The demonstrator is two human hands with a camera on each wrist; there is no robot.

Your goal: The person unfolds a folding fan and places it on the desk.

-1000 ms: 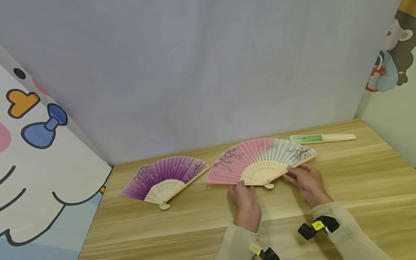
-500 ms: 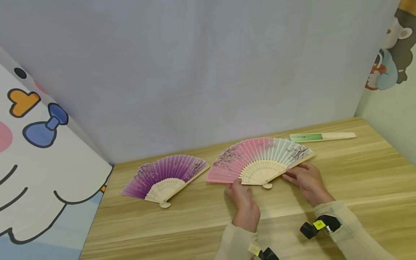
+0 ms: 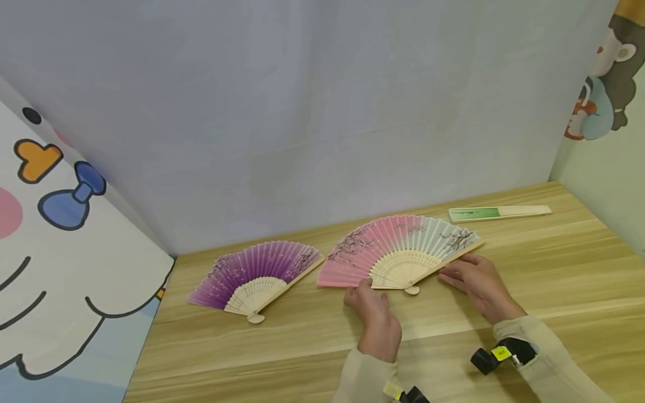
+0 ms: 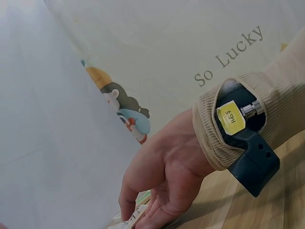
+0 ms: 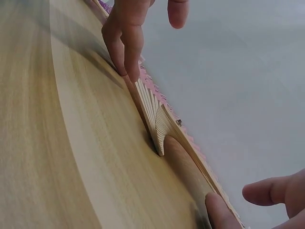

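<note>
A pink-and-white folding fan (image 3: 403,240) with printed branches lies spread close over the table, its pale pivot tab toward the person. At its lower left edge, my left hand (image 3: 375,322) pinches the outer rib, with one fingertip over the top. My right hand (image 3: 481,285) is beside the right-hand rib. In the right wrist view, the right finger (image 5: 219,210) is right at that rib while the right thumb (image 5: 264,191) stands apart above it. The left wrist view shows the right hand (image 4: 167,171) straddling the fan's edge, with most of the fan out of frame.
A spread purple folding fan (image 3: 259,280) lies to the left, near the pink fan's corner. Behind to the right is a folded green fan (image 3: 499,213). A pale curtain (image 3: 302,123) hangs along the table's back edge; printed panels stand at both sides.
The pink fan has shifted slightly left, with the left hand moving along with it. The right hand has drawn back a little from the right rib, its fingers loosening.
</note>
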